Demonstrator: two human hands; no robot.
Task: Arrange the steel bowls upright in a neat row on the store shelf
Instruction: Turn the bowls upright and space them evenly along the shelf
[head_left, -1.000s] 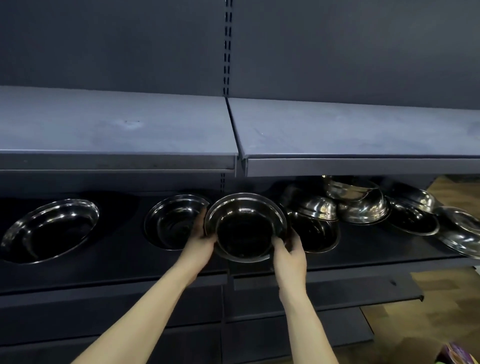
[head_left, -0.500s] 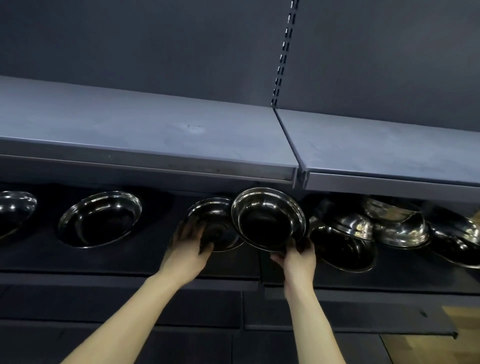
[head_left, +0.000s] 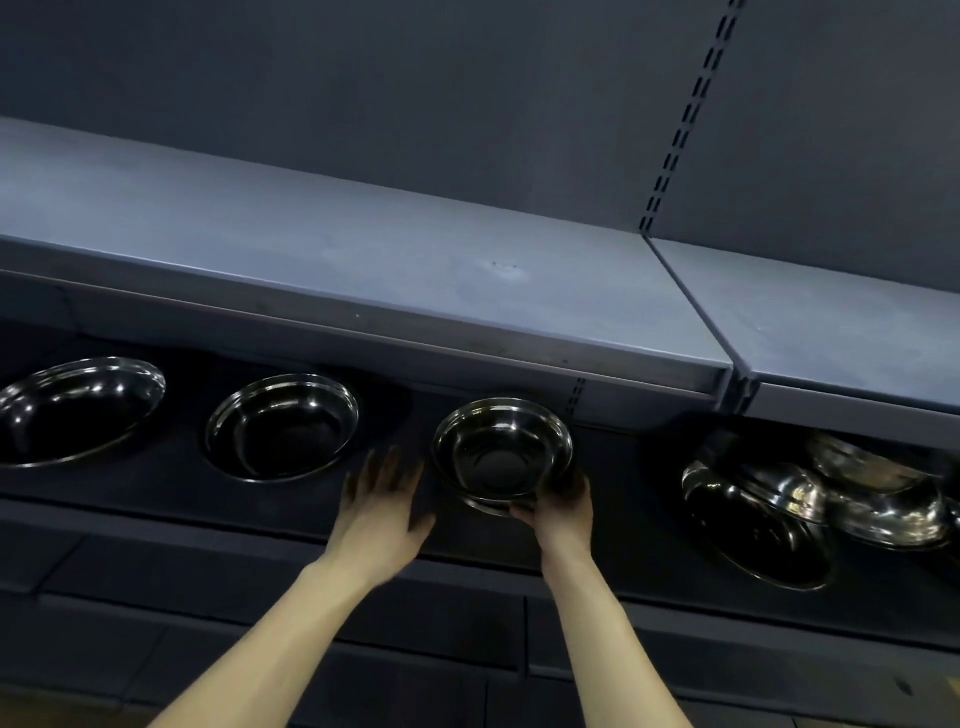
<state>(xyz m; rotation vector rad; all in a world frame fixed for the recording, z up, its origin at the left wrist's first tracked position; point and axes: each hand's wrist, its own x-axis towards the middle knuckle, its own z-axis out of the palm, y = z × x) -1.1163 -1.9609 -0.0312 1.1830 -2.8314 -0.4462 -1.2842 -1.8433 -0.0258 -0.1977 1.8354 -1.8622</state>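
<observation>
Right hand (head_left: 558, 512) gripping steel bowl (head_left: 503, 453) rim, left hand (head_left: 382, 501) open, fingers spread

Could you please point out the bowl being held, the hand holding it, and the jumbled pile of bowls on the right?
held bowl (head_left: 493, 460): head view, on its dark inner base.
right hand (head_left: 563, 512): head view, on its back.
pile of bowls (head_left: 810, 499): head view, on an overturned bowl's shiny side.

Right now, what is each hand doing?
Left hand: open, fingers spread, holding nothing.
Right hand: closed on the steel bowl, gripping its near rim.
</observation>
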